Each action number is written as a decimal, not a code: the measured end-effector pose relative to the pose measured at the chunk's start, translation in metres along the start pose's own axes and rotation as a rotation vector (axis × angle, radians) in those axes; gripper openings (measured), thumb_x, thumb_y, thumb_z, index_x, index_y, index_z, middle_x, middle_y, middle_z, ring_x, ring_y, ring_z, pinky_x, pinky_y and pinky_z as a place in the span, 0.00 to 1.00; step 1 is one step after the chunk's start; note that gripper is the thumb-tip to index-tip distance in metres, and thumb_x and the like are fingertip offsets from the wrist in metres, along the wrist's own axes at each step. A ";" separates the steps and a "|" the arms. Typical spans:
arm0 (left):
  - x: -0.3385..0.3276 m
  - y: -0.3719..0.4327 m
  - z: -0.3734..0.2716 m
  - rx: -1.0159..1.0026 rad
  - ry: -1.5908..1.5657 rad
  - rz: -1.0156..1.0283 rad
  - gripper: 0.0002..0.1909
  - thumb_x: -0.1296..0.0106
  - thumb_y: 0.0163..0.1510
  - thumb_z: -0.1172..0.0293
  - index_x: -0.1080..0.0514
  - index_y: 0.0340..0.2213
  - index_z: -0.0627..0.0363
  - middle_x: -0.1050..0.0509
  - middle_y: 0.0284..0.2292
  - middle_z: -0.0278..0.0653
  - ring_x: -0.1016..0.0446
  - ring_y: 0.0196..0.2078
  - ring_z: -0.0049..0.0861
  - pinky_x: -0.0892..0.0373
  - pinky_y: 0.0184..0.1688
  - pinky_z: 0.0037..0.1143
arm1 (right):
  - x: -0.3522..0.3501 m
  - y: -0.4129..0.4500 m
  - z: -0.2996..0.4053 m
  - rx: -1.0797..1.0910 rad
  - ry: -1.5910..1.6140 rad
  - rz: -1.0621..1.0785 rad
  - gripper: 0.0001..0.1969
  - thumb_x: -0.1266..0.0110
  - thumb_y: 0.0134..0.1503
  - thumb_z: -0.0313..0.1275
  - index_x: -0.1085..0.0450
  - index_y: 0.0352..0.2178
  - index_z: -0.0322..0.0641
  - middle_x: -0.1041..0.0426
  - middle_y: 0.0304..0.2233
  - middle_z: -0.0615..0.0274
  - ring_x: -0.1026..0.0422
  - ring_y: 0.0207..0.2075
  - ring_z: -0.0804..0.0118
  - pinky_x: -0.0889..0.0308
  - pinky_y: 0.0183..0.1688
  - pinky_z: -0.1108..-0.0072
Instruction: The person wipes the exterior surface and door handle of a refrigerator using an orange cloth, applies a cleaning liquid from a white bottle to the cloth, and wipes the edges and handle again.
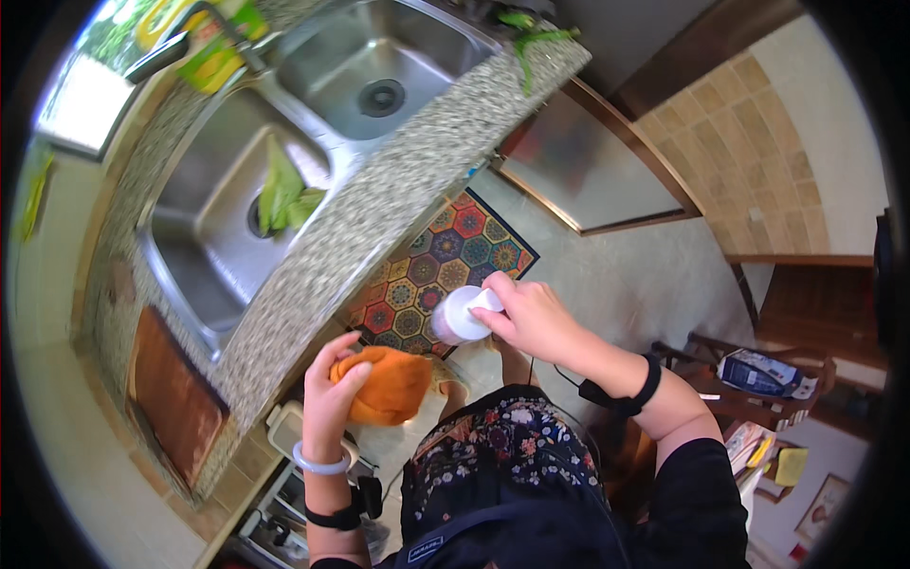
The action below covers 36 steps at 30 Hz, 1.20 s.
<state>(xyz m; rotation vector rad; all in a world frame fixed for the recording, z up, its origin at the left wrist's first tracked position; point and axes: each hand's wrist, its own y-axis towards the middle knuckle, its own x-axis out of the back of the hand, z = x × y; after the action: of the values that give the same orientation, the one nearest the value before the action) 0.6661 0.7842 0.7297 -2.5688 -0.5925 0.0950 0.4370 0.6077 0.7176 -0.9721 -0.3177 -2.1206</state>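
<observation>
My left hand [340, 384], with a pale bangle at its wrist, holds a bunched orange cloth [389, 385] between thumb and fingers, in front of the counter edge. To its right, my right hand [522, 313] grips the white lid or handle of a round, partly see-through container [458, 318]. The container is tilted and blurred, so its contents cannot be told. Cloth and container are apart, both held in the air above the floor.
A granite counter [313, 249] holds a double steel sink [341, 146] with green husks or leaves [284, 195] near one drain. A wooden cutting board [174, 395] lies at the lower left. Green leaves [530, 43] lie by the far corner; a cabinet door [597, 163] stands open above a patterned mat [444, 267].
</observation>
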 end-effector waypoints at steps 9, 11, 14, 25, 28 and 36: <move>-0.086 0.074 0.123 0.409 -0.228 -0.292 0.17 0.49 0.55 0.65 0.32 0.41 0.66 0.28 0.37 0.41 0.30 0.41 0.27 0.34 0.45 0.26 | -0.204 0.109 -0.283 -0.252 -0.006 -0.171 0.14 0.50 0.52 0.32 0.38 0.37 0.34 0.28 0.28 0.44 0.27 0.28 0.46 0.30 0.28 0.64; -0.100 0.086 0.139 0.453 -0.199 -0.291 0.15 0.50 0.55 0.66 0.32 0.40 0.65 0.28 0.37 0.40 0.30 0.41 0.27 0.34 0.46 0.26 | -0.233 0.158 -0.305 -0.267 -0.035 -0.101 0.14 0.50 0.50 0.28 0.39 0.39 0.35 0.29 0.32 0.46 0.26 0.30 0.48 0.29 0.28 0.66; -0.119 0.103 0.157 0.542 -0.227 -0.338 0.14 0.49 0.55 0.66 0.31 0.38 0.66 0.28 0.37 0.40 0.31 0.41 0.26 0.34 0.46 0.25 | -0.245 0.224 -0.329 -0.182 -0.059 -0.176 0.17 0.51 0.48 0.25 0.39 0.42 0.37 0.30 0.36 0.46 0.26 0.32 0.49 0.29 0.28 0.67; -0.160 0.132 0.101 0.469 -0.154 -0.272 0.12 0.49 0.55 0.71 0.31 0.39 0.66 0.27 0.33 0.37 0.31 0.36 0.20 0.35 0.43 0.20 | -0.070 0.051 -0.354 -0.170 0.089 -0.359 0.25 0.46 0.46 0.19 0.37 0.48 0.38 0.34 0.45 0.48 0.34 0.46 0.50 0.39 0.50 0.68; -0.157 0.129 0.092 0.417 -0.135 -0.220 0.14 0.46 0.52 0.72 0.32 0.40 0.66 0.27 0.34 0.37 0.30 0.36 0.20 0.34 0.42 0.20 | 0.088 -0.006 -0.325 -0.285 -0.510 -0.696 0.22 0.44 0.41 0.21 0.34 0.43 0.37 0.35 0.47 0.50 0.40 0.51 0.47 0.45 0.53 0.61; -0.131 0.093 0.072 0.411 -0.042 0.051 0.22 0.39 0.45 0.71 0.32 0.42 0.66 0.27 0.37 0.39 0.29 0.38 0.23 0.33 0.43 0.21 | 0.196 -0.063 -0.346 -0.841 -0.585 -0.188 0.21 0.43 0.47 0.44 0.32 0.35 0.38 0.27 0.30 0.50 0.27 0.34 0.50 0.41 0.51 0.59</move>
<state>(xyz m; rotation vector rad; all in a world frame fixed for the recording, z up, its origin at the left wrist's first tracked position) 0.5714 0.6884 0.6161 -2.1864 -0.4670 0.2603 0.1226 0.3710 0.6315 -2.1249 0.2540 -2.1049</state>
